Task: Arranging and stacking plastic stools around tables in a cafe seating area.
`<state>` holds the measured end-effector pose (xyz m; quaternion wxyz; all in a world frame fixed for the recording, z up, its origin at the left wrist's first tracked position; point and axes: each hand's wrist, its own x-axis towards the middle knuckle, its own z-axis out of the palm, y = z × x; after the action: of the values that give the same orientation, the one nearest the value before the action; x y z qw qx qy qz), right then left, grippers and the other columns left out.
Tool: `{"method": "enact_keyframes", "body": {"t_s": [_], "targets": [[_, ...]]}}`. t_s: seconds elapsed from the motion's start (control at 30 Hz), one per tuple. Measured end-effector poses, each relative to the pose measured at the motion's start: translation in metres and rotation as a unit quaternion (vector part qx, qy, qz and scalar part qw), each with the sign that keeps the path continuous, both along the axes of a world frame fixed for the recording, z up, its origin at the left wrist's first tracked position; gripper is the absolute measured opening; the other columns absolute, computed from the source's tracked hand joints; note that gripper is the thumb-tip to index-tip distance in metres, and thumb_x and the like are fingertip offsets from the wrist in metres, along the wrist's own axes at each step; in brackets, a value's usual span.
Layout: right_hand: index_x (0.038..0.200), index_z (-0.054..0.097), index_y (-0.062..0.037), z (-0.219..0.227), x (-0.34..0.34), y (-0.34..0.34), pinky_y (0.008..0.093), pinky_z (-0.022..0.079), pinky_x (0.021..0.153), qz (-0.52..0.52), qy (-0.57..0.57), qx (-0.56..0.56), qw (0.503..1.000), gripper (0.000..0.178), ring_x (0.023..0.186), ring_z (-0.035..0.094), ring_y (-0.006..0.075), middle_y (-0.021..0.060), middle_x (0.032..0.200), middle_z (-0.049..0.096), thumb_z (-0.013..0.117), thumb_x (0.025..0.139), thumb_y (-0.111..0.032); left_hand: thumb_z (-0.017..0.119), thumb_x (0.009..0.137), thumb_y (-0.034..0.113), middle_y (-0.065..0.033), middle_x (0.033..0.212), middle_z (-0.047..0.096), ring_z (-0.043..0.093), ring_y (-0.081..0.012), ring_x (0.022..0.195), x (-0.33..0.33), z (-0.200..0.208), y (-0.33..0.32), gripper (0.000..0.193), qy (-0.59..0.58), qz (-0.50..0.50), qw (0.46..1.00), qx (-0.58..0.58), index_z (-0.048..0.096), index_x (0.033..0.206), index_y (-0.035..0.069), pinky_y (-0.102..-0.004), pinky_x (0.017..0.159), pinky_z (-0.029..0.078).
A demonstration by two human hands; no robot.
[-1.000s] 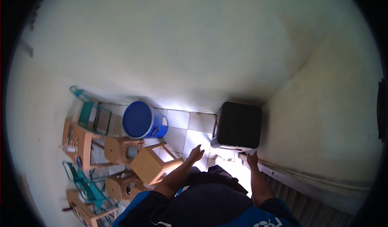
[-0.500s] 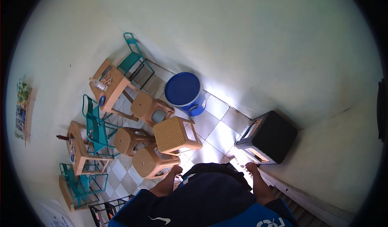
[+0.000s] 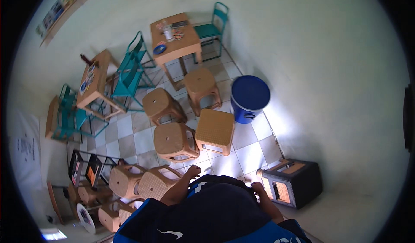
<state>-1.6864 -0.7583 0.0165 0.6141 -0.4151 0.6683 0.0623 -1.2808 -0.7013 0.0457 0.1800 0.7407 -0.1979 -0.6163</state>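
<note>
My left hand (image 3: pixel 193 171) hangs at my left side with its fingers curled in, and nothing shows in it. Beyond it, apart from the hand, stands a tan plastic stool (image 3: pixel 169 138). Another stool with a woven-pattern top (image 3: pixel 215 127) is just to the right of that one. My right hand (image 3: pixel 258 187) is low at my right side, also curled, with nothing seen in it. Nearest to it, close to the wall, is a dark box-like stool (image 3: pixel 298 183) with tan panels in its open side. Neither hand appears to touch any furniture.
A blue lidded drum (image 3: pixel 250 93) stands by the right wall. Farther off are wooden tables (image 3: pixel 183 44) holding small items, and teal folding chairs (image 3: pixel 129 80). More stools (image 3: pixel 123 180) and a black rack (image 3: pixel 91 167) crowd my left. A plant shelf (image 3: pixel 65 18) hangs on the left wall.
My view has turned left, so the tables, stools and drum sit farther right. More stools and the rack have come into view at lower left. Both hands stay low, curled.
</note>
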Motion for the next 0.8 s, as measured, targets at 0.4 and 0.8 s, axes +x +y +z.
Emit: {"method": "enact_keyframes", "body": {"t_s": [0.4, 0.8], "targets": [[0.097, 0.052, -0.0047, 0.037, 0.174, -0.092, 0.0346, 0.045, 0.051, 0.267, 0.039, 0.002, 0.963, 0.031, 0.063, 0.054, 0.0196, 0.0082, 0.082, 0.057, 0.047, 0.074, -0.025, 0.046, 0.075, 0.018, -0.0073, 0.072, 0.057, 0.058, -0.0208, 0.056, 0.089, -0.031, 0.137, 0.02, 0.014, 0.21, 0.975, 0.07, 0.055, 0.088, 0.006, -0.037, 0.045, 0.045], [0.072, 0.056, -0.004, 0.022, 0.313, -0.141, 0.0323, 0.043, 0.044, 0.501, 0.015, -0.01, 0.865, 0.019, 0.052, 0.053, 0.0183, 0.0065, 0.064, 0.054, 0.049, 0.068, -0.022, 0.049, 0.075, 0.019, -0.008, 0.075, 0.056, 0.055, -0.0203, 0.055, 0.043, -0.008, 0.186, 0.023, 0.016, 0.405, 0.913, 0.05, 0.057, 0.089, 0.003, -0.0328, 0.044, 0.044]]}}
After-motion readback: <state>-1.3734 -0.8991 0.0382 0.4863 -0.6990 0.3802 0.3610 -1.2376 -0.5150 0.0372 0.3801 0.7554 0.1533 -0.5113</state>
